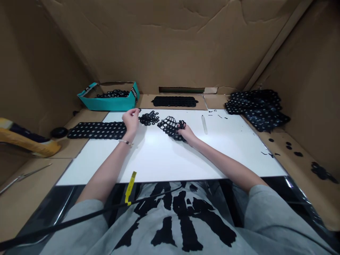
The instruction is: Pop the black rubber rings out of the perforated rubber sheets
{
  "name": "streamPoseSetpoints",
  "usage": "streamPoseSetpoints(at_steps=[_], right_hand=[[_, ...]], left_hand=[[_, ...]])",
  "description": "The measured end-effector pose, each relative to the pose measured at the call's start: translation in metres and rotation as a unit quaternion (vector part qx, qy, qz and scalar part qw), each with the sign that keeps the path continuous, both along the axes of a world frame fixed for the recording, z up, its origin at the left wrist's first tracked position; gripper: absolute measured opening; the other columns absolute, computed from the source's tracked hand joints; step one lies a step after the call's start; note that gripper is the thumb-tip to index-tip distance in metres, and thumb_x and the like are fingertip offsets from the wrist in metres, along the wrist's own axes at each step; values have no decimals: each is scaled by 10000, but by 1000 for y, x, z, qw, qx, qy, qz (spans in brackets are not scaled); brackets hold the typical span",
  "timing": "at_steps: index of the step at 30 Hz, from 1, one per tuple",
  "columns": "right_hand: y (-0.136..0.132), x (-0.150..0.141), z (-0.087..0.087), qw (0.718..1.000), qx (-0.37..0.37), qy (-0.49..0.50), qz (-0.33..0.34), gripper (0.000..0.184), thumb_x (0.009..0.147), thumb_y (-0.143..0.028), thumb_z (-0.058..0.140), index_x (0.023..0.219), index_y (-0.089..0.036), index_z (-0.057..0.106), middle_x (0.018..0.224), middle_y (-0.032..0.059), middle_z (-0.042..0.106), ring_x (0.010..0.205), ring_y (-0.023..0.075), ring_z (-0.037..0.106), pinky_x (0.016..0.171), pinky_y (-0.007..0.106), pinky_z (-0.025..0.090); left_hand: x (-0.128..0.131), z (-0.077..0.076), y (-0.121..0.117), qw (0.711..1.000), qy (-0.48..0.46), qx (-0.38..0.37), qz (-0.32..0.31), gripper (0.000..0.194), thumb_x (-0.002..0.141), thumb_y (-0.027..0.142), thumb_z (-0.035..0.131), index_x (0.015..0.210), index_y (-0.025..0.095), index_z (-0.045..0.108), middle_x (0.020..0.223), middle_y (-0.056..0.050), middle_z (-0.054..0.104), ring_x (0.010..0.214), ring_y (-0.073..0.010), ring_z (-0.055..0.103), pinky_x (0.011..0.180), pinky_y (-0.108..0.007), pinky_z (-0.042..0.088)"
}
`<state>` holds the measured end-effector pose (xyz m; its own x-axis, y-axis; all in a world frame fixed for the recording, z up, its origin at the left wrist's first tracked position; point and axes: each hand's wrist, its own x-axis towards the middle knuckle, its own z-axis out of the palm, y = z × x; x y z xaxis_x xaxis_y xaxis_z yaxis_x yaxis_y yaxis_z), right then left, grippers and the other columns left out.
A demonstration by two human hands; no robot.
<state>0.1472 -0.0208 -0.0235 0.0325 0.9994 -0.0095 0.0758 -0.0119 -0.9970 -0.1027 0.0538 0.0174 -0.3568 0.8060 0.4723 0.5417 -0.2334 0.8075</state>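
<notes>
My left hand (131,121) is raised over the left part of the white board, thumb and fingertips pinched on a small black ring (139,110). Just right of it lies a loose pile of black rings (149,118). In the middle of the board my right hand (187,134) is closed on a black perforated sheet (170,128). Its upper left part shows open round holes, and some black rings bunch at my fingers. A black strip with rows of pale dots (97,130) lies flat beside my left wrist.
A teal box (108,103) with black rings stands back left. At the back is a black stack (174,101); dotted black sheets (256,106) lie to the right. A white pen-like tool (204,124) and black scraps lie on the board (159,163). A cable (101,211) crosses in front.
</notes>
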Motion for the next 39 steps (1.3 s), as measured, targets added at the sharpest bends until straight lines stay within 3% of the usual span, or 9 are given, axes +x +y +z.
streamPoseSetpoints(at_steps=[3, 7, 12, 18, 26, 30, 34, 36, 39], right_hand=[[-1, 1, 3, 1000, -24, 5, -7, 268, 591, -261, 576, 854, -217, 545, 778, -6, 625, 804, 206, 579, 774, 364, 510], [-2, 3, 7, 999, -28, 20, -5, 322, 607, -289, 658, 903, -218, 554, 869, 16, 652, 854, 219, 594, 818, 393, 513], [-3, 1, 7, 999, 28, 38, 7, 400, 583, -249, 695, 943, -214, 525, 950, 16, 639, 942, 219, 589, 913, 394, 478], [-5, -1, 3, 992, 117, -9, 53, 389, 650, -263, 644, 1004, -234, 484, 892, -21, 597, 877, 189, 570, 879, 340, 447], [-14, -1, 12, 988, 97, -99, 64, 427, 677, -312, 610, 1066, -253, 444, 836, -35, 588, 755, 177, 546, 754, 307, 428], [-14, -1, 15, 983, 104, -129, 75, 400, 676, -293, 560, 1054, -259, 434, 771, -49, 565, 702, 173, 523, 711, 297, 414], [-13, 6, 17, 984, 86, -132, 77, 469, 656, -266, 552, 1113, -268, 447, 737, -52, 561, 689, 180, 526, 694, 303, 421], [-13, 10, 18, 986, 76, -130, 73, 548, 647, -261, 571, 1181, -275, 451, 749, -48, 578, 686, 182, 535, 698, 311, 434], [-14, 12, 18, 989, 70, -112, 66, 666, 627, -245, 586, 1275, -280, 440, 748, -47, 599, 666, 183, 545, 691, 320, 456]], left_hand=[[-14, -1, 4, 993, 104, -55, -7, 162, 790, 336, 674, 814, 199, 755, 922, -86, 724, 988, -303, 564, 897, -433, 404], [6, 1, -16, 966, 240, -67, -68, 224, 813, 375, 683, 973, 240, 762, 1199, -99, 664, 1168, -380, 402, 951, -517, 300], [46, 10, -51, 915, 297, -63, -264, 268, 828, 417, 676, 1016, 238, 743, 1085, -80, 713, 1075, -318, 469, 948, -459, 302], [61, -1, -57, 913, 193, -121, -340, 260, 726, 444, 746, 802, 195, 745, 874, -64, 739, 892, -251, 581, 828, -341, 416], [63, -20, -52, 895, 52, -225, -382, 258, 735, 405, 665, 785, 177, 774, 782, -25, 738, 737, -194, 617, 680, -284, 444], [58, -23, -41, 916, 29, -218, -336, 268, 758, 399, 618, 759, 168, 755, 774, -36, 731, 750, -204, 620, 699, -296, 446], [24, -9, -18, 975, 86, -111, -170, 316, 853, 389, 533, 853, 172, 763, 901, -82, 741, 884, -255, 605, 843, -373, 433], [8, -2, -12, 978, 167, -65, -103, 277, 862, 370, 558, 889, 194, 771, 992, -99, 732, 1050, -310, 529, 954, -440, 361], [1, 4, -16, 965, 242, -64, -74, 241, 811, 352, 648, 973, 223, 771, 1155, -111, 684, 1154, -365, 414, 962, -488, 313]])
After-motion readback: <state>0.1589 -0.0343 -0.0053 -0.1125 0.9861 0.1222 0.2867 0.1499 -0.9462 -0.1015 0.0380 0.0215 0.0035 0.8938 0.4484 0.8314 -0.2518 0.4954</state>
